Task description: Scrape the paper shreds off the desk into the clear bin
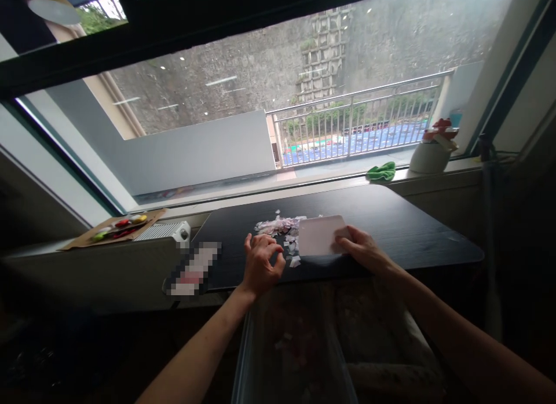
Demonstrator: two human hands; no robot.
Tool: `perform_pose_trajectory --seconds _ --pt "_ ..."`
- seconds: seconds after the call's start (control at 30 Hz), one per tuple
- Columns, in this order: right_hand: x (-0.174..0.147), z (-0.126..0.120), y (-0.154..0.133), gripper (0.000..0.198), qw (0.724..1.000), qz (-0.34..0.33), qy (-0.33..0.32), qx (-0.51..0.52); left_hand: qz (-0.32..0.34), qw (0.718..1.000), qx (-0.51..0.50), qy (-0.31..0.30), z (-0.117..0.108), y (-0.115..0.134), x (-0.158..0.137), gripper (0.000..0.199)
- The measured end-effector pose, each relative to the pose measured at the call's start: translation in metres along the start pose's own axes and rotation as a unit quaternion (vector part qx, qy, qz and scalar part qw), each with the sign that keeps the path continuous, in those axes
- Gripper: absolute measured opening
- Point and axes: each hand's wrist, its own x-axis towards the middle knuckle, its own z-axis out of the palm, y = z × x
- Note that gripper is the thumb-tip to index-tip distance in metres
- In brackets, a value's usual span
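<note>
My right hand [358,248] grips the right edge of a pale rectangular card [320,235] and holds it over the dark table [391,224]. My left hand [263,262] is at the table's near edge, its fingers curled and the thumb close to the forefinger. Whatever may be in that pinch is too small or hidden to make out. Just beyond the left hand lies a loose heap of small white paper scraps [280,225]. A few more scraps [295,261] are scattered between the left hand and the card.
Below the table's near edge stands a clear plastic bin [243,357] with some pale scraps inside. A blurred-out object [195,271] lies at the table's left end. On the windowsill are a green cloth [381,171] and a white spray bottle [430,155] with a red top.
</note>
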Motion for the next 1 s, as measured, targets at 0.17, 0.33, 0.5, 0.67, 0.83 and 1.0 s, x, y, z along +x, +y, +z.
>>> perform_pose_trajectory --seconds 0.17,0.33,0.5,0.67,0.83,1.0 --pt "-0.001 0.01 0.008 0.021 1.0 -0.017 -0.007 -0.016 -0.015 1.0 -0.006 -0.024 0.0 -0.004 -0.016 0.009" --pt "0.001 0.01 0.02 0.024 1.0 -0.012 0.008 0.007 0.01 0.999 0.004 -0.041 0.001 -0.001 -0.018 0.006" --pt "-0.002 0.009 0.015 0.024 0.999 -0.016 0.014 -0.03 0.05 0.997 0.016 -0.058 0.0 -0.001 -0.019 0.008" --pt "-0.006 0.01 0.009 0.019 0.999 -0.021 0.022 -0.031 0.06 0.996 0.021 -0.063 0.0 -0.001 -0.019 0.009" --pt "-0.008 0.012 0.007 0.019 0.997 -0.016 0.076 -0.016 0.059 0.996 0.025 -0.066 0.001 -0.002 -0.019 0.009" --pt "-0.011 0.013 0.002 0.017 0.994 -0.04 0.061 -0.075 0.059 0.996 0.023 -0.07 0.001 -0.002 -0.019 0.009"
